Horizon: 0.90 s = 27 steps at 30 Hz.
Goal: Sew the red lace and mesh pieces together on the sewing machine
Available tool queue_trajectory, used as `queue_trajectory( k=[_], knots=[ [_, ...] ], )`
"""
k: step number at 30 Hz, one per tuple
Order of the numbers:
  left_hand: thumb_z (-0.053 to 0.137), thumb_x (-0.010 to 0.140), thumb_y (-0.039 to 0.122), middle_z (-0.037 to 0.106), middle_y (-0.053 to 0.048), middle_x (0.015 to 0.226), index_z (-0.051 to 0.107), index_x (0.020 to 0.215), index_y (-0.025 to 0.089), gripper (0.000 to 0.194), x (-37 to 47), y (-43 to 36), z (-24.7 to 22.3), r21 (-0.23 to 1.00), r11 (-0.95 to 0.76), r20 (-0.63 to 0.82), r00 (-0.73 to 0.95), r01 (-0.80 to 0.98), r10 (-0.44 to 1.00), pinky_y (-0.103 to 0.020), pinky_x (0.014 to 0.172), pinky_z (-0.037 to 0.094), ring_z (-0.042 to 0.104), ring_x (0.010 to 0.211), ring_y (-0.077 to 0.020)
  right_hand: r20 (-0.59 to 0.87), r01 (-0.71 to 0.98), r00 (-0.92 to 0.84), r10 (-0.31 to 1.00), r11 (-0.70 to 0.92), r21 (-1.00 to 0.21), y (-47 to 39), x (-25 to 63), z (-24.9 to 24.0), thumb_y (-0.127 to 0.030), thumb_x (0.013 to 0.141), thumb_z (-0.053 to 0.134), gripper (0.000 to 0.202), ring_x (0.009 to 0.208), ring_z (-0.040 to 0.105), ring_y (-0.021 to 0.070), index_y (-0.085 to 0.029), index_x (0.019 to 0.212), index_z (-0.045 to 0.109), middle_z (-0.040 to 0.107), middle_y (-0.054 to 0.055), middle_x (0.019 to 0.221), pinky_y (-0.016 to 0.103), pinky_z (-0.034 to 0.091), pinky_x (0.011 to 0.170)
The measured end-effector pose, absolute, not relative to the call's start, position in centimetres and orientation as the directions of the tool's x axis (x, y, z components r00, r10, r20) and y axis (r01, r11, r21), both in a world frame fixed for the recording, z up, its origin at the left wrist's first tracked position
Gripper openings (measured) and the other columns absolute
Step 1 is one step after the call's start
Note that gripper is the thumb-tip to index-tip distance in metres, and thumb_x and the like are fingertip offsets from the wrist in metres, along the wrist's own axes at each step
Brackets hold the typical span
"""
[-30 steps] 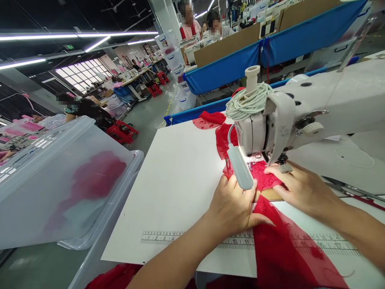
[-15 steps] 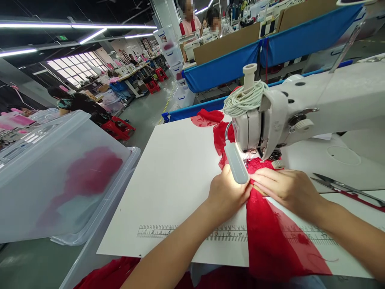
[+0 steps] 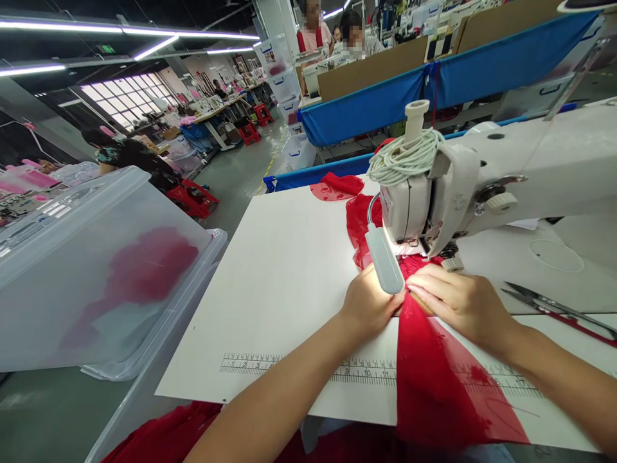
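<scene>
A piece of red sheer fabric (image 3: pixel 421 379) with lacy patches runs from under the head of a white sewing machine (image 3: pixel 409 209) down over the table's front edge. My left hand (image 3: pixel 369 303) is closed at the fabric's left side, its fingertips partly hidden behind a small grey lamp (image 3: pixel 384 260). From the right, my right hand (image 3: pixel 457 301) pinches the same fabric just in front of the needle area, fingers pressed together. Both hands nearly meet there. The needle itself is hard to make out. More red fabric (image 3: pixel 361 225) lies bunched behind and left of the machine head.
Black thread snips (image 3: pixel 562 310) with red on one handle lie right of my right hand. A printed ruler (image 3: pixel 250 364) runs along the white tabletop (image 3: pixel 270 276). To the left stands a translucent plastic bin (image 3: pixel 96 270). Blue cloth (image 3: pixel 361 112) hangs behind, with people working beyond.
The whole view has shifted slightly, with the machine and hands a little further right in the picture. Both hands stay on the red fabric close to the machine head.
</scene>
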<state>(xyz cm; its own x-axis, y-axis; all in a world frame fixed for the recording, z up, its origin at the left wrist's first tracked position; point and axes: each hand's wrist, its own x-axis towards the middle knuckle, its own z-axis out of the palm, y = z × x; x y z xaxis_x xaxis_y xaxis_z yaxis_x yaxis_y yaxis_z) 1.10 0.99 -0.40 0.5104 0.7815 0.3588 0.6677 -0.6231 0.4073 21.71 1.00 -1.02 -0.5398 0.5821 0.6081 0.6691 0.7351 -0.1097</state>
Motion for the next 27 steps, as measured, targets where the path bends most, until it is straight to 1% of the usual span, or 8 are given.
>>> queue_trajectory(
  k=[5,9,12,15,17,19,22,27],
  knots=[
    [0.049,0.099,0.015,0.065,-0.004,0.081,0.065,0.082,0.018,0.024,1.2,0.9,-0.6,0.142,-0.679,0.4,0.586,0.72,0.705,-0.027,0.071,0.052,0.063,0.082,-0.0173,0.645,0.705,-0.56,0.52,0.708,0.042,0.8,21.9,-0.4,-0.027,0.104,0.047,0.027,0.069,0.058,0.0195,-0.018,0.093,0.071,0.075,0.007,0.086,0.032,0.042,0.063],
    [0.045,0.096,0.005,0.06,-0.001,0.072,0.065,0.077,0.017,0.03,1.1,0.6,-0.6,0.018,-0.703,0.412,0.635,0.711,0.653,-0.025,0.057,0.041,0.056,0.067,-0.0139,0.621,0.703,-0.588,0.519,0.708,0.074,0.8,22.2,-0.1,-0.011,0.099,0.044,0.029,0.068,0.053,0.0194,-0.019,0.088,0.07,0.073,0.005,0.082,0.033,0.038,0.065],
    [0.042,0.094,0.0,0.064,-0.002,0.076,0.069,0.09,0.016,0.031,1.0,-0.1,-0.4,-0.057,-0.711,0.395,0.67,0.7,0.628,-0.025,0.052,0.04,0.058,0.065,-0.0142,0.625,0.699,-0.582,0.52,0.712,0.059,0.8,22.3,-0.3,-0.002,0.094,0.044,0.032,0.062,0.046,0.0186,-0.019,0.083,0.07,0.071,0.005,0.08,0.033,0.036,0.063],
    [0.044,0.105,0.021,0.07,-0.009,0.089,0.069,0.109,0.012,0.027,0.8,-1.1,0.1,-0.05,-0.702,0.337,0.674,0.71,0.657,-0.027,0.056,0.048,0.066,0.077,-0.0191,0.617,0.693,-0.581,0.531,0.72,0.032,0.9,22.5,-0.6,-0.002,0.093,0.046,0.03,0.063,0.047,0.0194,-0.018,0.084,0.07,0.069,0.005,0.075,0.033,0.035,0.063],
    [0.035,0.108,0.048,0.071,-0.015,0.1,0.067,0.117,0.009,0.051,0.7,-1.8,0.5,-0.001,-0.708,0.316,0.671,0.707,0.67,-0.031,0.061,0.055,0.069,0.086,-0.0234,0.603,0.685,-0.587,0.541,0.728,0.014,0.9,22.6,-0.8,-0.003,0.093,0.045,0.03,0.065,0.049,0.0199,-0.018,0.086,0.07,0.067,0.004,0.073,0.034,0.035,0.064],
    [0.019,0.105,0.066,0.071,-0.019,0.109,0.067,0.118,0.007,0.077,0.6,-2.3,0.7,0.042,-0.714,0.323,0.667,0.699,0.672,-0.034,0.063,0.057,0.07,0.088,-0.0254,0.597,0.683,-0.588,0.546,0.73,0.005,0.9,22.7,-1.0,-0.004,0.093,0.045,0.03,0.066,0.051,0.0205,-0.018,0.088,0.07,0.066,0.004,0.073,0.034,0.035,0.064],
    [0.003,0.099,0.072,0.071,-0.022,0.112,0.068,0.119,0.006,0.095,0.6,-2.6,0.5,0.062,-0.715,0.333,0.661,0.696,0.672,-0.035,0.063,0.058,0.07,0.089,-0.0266,0.6,0.687,-0.581,0.55,0.726,0.0,0.9,22.8,-1.1,-0.003,0.093,0.044,0.031,0.066,0.053,0.0203,-0.019,0.088,0.07,0.066,0.005,0.074,0.034,0.035,0.064],
    [0.004,0.099,0.071,0.071,-0.024,0.112,0.066,0.124,0.002,0.096,0.7,-2.7,-0.5,0.022,-0.706,0.383,0.646,0.708,0.66,-0.035,0.06,0.057,0.07,0.084,-0.0263,0.608,0.688,-0.585,0.537,0.726,0.021,1.0,22.7,-0.8,-0.003,0.092,0.045,0.03,0.064,0.052,0.0191,-0.019,0.084,0.069,0.066,0.004,0.074,0.034,0.034,0.063]
  ],
)
